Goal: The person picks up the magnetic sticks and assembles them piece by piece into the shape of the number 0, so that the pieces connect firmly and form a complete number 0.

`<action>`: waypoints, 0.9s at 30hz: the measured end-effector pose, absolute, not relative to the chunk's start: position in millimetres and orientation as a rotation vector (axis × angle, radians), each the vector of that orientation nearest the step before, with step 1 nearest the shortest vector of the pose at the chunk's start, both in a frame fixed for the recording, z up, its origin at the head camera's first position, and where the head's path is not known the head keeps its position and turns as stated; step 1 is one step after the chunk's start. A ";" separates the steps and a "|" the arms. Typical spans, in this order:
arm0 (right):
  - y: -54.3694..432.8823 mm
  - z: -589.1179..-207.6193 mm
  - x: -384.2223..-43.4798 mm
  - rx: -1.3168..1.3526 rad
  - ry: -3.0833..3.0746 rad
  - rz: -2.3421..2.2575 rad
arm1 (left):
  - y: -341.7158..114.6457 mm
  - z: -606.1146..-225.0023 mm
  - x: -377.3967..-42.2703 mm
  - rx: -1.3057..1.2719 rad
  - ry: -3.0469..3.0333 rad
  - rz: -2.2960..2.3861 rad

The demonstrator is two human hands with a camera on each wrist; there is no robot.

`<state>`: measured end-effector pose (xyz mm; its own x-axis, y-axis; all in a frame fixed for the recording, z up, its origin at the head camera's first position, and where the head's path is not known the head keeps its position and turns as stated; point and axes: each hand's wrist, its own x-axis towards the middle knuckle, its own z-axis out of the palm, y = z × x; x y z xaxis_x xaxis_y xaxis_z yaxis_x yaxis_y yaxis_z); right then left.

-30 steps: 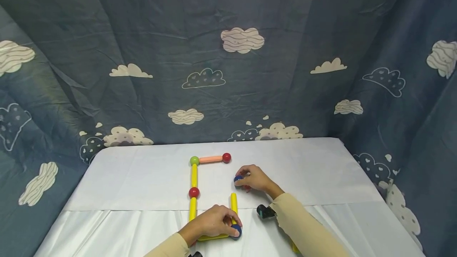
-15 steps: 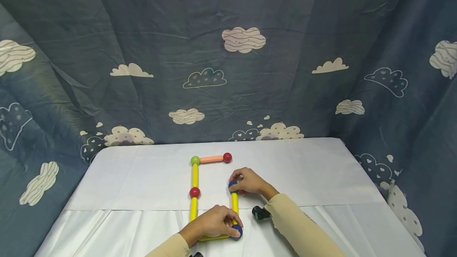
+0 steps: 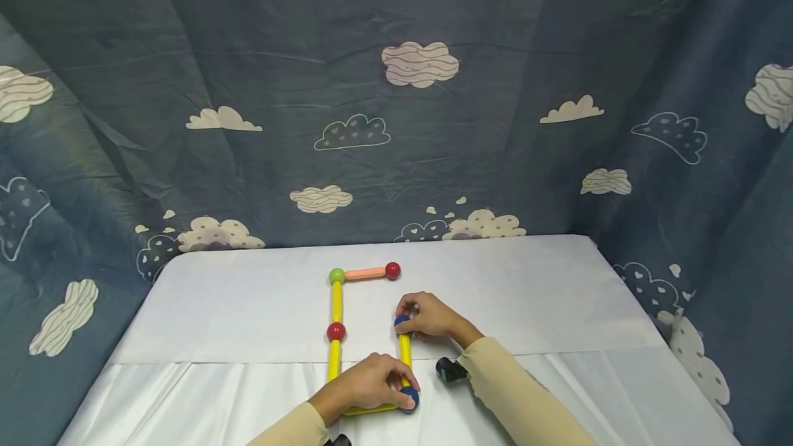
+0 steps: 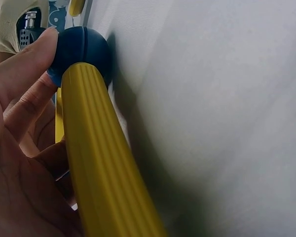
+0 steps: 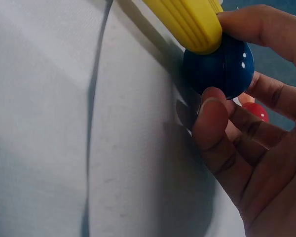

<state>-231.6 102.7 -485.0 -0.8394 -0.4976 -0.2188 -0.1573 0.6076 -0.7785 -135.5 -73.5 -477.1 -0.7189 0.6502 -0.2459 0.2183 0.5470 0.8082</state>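
In the head view my left hand (image 3: 369,384) pinches a blue ball (image 3: 409,399) at the near right corner of a rod-and-ball shape on the cloth. A yellow ridged rod (image 3: 405,353) runs from it to a second blue ball (image 3: 402,323). My right hand (image 3: 431,315) grips this farther ball between thumb and fingers. Seen by the right wrist camera, the yellow rod (image 5: 192,22) touches the blue ball (image 5: 222,69). The left wrist view has another yellow rod (image 4: 103,163) meeting the near blue ball (image 4: 84,47). My left hand hides the near left corner.
Along the left, yellow rods (image 3: 337,301) join a red ball (image 3: 336,332) and a green ball (image 3: 336,276). From the green one, an orange rod (image 3: 364,273) leads to another red ball (image 3: 393,270). White cloth (image 3: 248,315) covers the table; a cloud-patterned curtain (image 3: 279,88) stands behind.
My right hand has brought its blue ball left and nearer, onto the far end of the yellow rod. That ball was apart from the rod before. My left hand has stayed in place.
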 end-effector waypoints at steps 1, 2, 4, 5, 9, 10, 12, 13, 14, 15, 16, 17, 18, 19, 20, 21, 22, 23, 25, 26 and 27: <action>102.5 -484.9 -231.2 -0.522 2.421 -1.112 | -73.8 -476.9 -135.2 0.699 2.254 1.075; 102.5 -485.0 -230.9 -0.521 2.424 -1.107 | -73.9 -476.9 -135.0 0.701 2.254 1.074; 102.9 -484.7 -230.3 -0.523 2.426 -1.102 | -74.0 -476.8 -134.7 0.703 2.253 1.073; 103.5 -484.5 -230.3 -0.519 2.422 -1.102 | -73.9 -476.6 -134.7 0.703 2.251 1.073; 107.4 -483.4 -230.1 -0.506 2.410 -1.108 | -73.4 -475.2 -134.7 0.683 2.245 1.072; 108.9 -483.1 -229.9 -0.496 2.410 -1.112 | -73.4 -474.8 -134.7 0.675 2.246 1.069; 112.5 -482.0 -228.9 -0.462 2.413 -1.124 | -73.7 -474.0 -134.5 0.651 2.245 1.061; 115.6 -481.5 -228.0 -0.444 2.418 -1.128 | -73.3 -473.6 -134.4 0.639 2.245 1.057; 119.1 -480.6 -226.8 -0.422 2.423 -1.133 | -72.9 -473.4 -134.2 0.629 2.243 1.053; 123.2 -479.4 -225.3 -0.399 2.430 -1.140 | -72.5 -473.2 -134.0 0.619 2.243 1.050; 127.7 -478.1 -223.6 -0.377 2.436 -1.149 | -72.1 -473.0 -133.8 0.611 2.240 1.049; 133.0 -476.9 -221.9 -0.358 2.444 -1.156 | -71.8 -472.8 -133.6 0.605 2.238 1.049; 138.7 -475.5 -220.0 -0.344 2.454 -1.162 | -71.6 -472.7 -133.4 0.600 2.237 1.046; 145.1 -474.0 -218.0 -0.335 2.463 -1.167 | -71.4 -472.5 -133.3 0.599 2.236 1.045; 151.7 -472.2 -215.8 -0.331 2.476 -1.170 | -71.3 -472.5 -133.3 0.599 2.236 1.043; 158.9 -470.8 -213.6 -0.331 2.491 -1.172 | -71.3 -472.1 -133.2 0.597 2.235 1.041; 166.1 -469.1 -211.5 -0.336 2.505 -1.172 | -71.3 -471.9 -133.3 0.594 2.234 1.040; 173.6 -467.4 -208.8 -0.351 2.518 -1.175 | -71.3 -471.9 -133.5 0.593 2.235 1.036; 188.4 -464.4 -202.5 -0.375 2.537 -1.186 | -71.1 -471.7 -134.2 0.594 2.235 1.036; 195.6 -463.2 -198.8 -0.389 2.544 -1.189 | -71.0 -471.9 -134.6 0.599 2.236 1.034; 202.2 -462.4 -194.9 -0.400 2.545 -1.195 | -71.1 -472.0 -134.5 0.599 2.235 1.036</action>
<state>-194.9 202.2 -462.4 -0.9161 -0.3718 -0.1502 -0.1219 0.6150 -0.7791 -134.5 -71.1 -472.0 -0.7200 0.6124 -0.3265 0.1468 0.5942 0.7908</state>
